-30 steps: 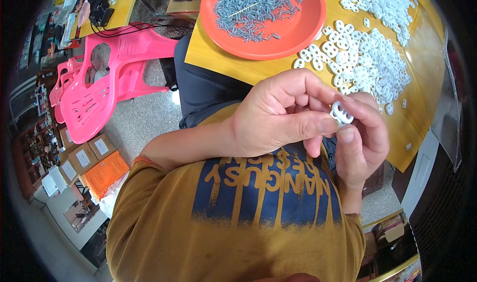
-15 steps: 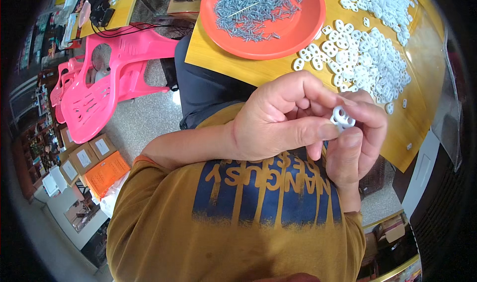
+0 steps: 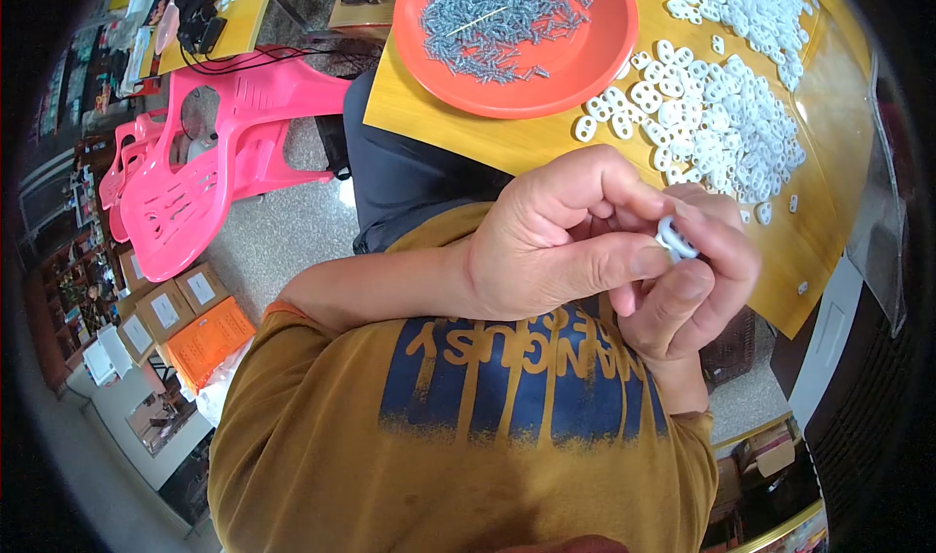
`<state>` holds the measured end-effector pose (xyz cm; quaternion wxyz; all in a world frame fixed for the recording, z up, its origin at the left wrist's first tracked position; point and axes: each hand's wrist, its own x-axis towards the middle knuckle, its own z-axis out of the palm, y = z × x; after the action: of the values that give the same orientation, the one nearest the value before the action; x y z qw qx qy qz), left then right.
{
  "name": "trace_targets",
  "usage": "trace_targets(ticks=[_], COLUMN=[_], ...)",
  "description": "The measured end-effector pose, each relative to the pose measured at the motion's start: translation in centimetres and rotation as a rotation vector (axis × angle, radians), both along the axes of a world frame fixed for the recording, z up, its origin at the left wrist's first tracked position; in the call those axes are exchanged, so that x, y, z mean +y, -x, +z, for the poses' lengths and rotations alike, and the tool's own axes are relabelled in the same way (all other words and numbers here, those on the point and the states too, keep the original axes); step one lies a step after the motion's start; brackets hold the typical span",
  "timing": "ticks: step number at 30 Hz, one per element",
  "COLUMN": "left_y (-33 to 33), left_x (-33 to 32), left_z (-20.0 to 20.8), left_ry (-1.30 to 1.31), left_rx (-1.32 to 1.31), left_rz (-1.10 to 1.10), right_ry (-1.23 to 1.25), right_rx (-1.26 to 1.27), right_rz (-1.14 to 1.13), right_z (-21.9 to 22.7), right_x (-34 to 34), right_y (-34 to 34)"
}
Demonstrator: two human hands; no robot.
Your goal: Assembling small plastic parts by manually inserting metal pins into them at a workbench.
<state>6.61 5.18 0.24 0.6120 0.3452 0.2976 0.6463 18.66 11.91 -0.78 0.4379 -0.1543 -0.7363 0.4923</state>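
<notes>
Slanting: white piece [image 3: 670, 239], long axis upper-left to lower-right (partly hidden) | both hands [image 3: 551, 246] [image 3: 704, 280] pinching it

Held part [image 3: 675, 238]: white plastic, smooth, slight gloss. Loose parts [image 3: 736, 114] look like the same plastic. Screws [image 3: 497, 26]: bright grey metal, threads read rough. Stick [image 3: 477, 20] on them looks like wood, matt. Tray [image 3: 585, 77]: red plastic, smooth, soft sheen. Table [image 3: 780, 285]: wood-look top, smooth, semi-gloss. Chair [image 3: 180, 210]: pink moulded plastic, glossy. Shirt [image 3: 448, 485]: matt cloth, print [image 3: 497, 387] speckled at its edge. Trousers [image 3: 405, 163]: dark matt cloth. Floor [image 3: 278, 226]: speckled, stone-like, reflects light. Boxes [image 3: 161, 309]: matt cardboard, paper labels [image 3: 163, 309].
</notes>
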Motion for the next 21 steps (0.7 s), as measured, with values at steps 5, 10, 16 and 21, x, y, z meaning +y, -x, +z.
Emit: trace_targets(ticks=[5, 10, 16, 21], left_y=[-0.2, -0.7, -0.2, 0.2], left_x=[0.1, 0.2, 0.3, 0.4], left_z=[-0.1, -0.1, 0.0, 0.0], left_ry=[-0.035, -0.026, 0.051, 0.102], left_rx=[-0.001, -0.017, -0.017, -0.011], left_rz=[0.038, 0.116, 0.126, 0.086], right_ry=[-0.014, -0.001, 0.092, 0.136], right_rx=[0.202, 0.130, 0.104, 0.203], right_rz=[-0.031, 0.013, 0.026, 0.045], right_z=[-0.9, -0.8, -0.9, -1.2], right_x=[0.2, 0.4, 0.5, 0.5], right_y=[1.1, 0.7, 0.7, 0.9])
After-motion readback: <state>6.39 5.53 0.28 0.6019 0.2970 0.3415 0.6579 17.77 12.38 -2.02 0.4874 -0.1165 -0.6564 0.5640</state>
